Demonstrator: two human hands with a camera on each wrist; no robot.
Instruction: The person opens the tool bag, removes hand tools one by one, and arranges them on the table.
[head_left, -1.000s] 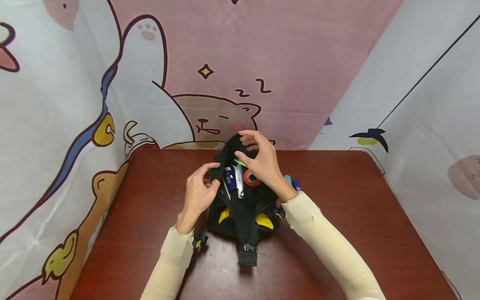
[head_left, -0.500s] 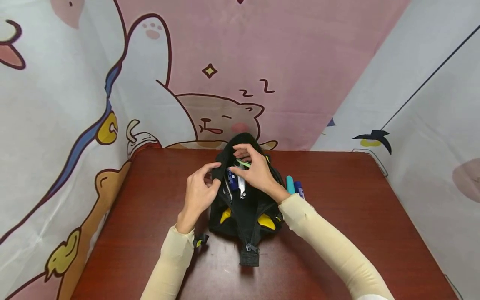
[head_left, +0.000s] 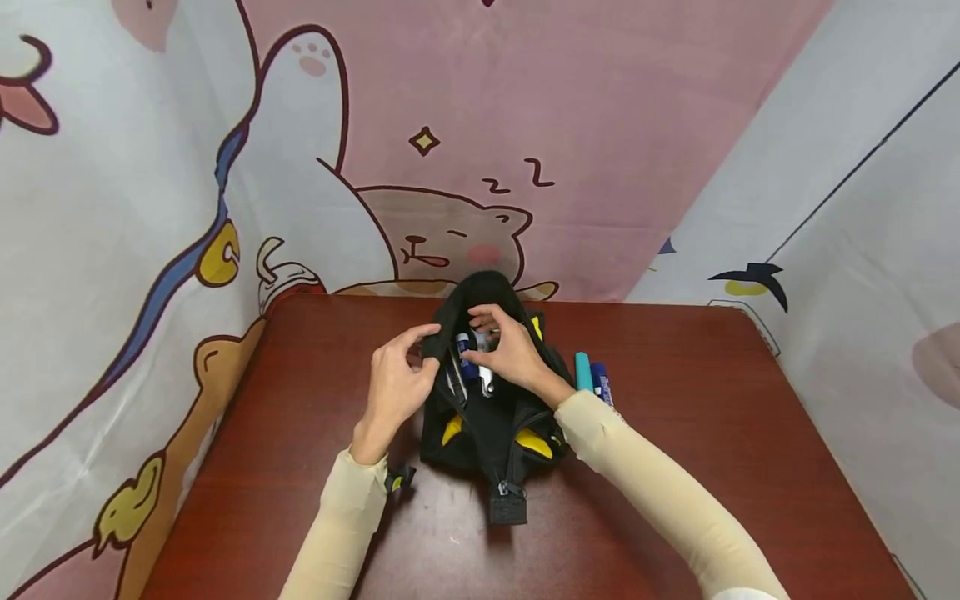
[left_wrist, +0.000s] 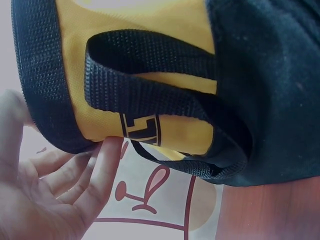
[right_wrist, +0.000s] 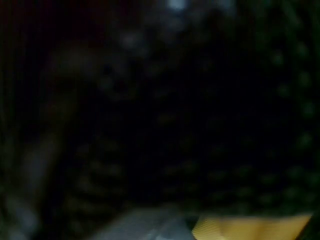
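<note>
- While the left hand [head_left: 396, 385] has kept its pinch on the left lip of the black-and-yellow bag [head_left: 487, 417], which sits mid-table toward the far edge, the right hand [head_left: 508, 352] has sunk lower into the opening.
- Its fingers now curl over the blue tube [head_left: 465, 357] and silver tool [head_left: 483, 377]; whether they actually grip one I cannot tell.
- An orange roll seen a second ago is now covered, so packing seems to be advancing.
- Two markers [head_left: 592, 377] lie right of the bag.

bag [head_left: 487, 417] — matt black-yellow cloth | strap [left_wrist: 165, 100] — coarse woven webbing | table [head_left: 712, 467] — glossy reddish wood
</note>
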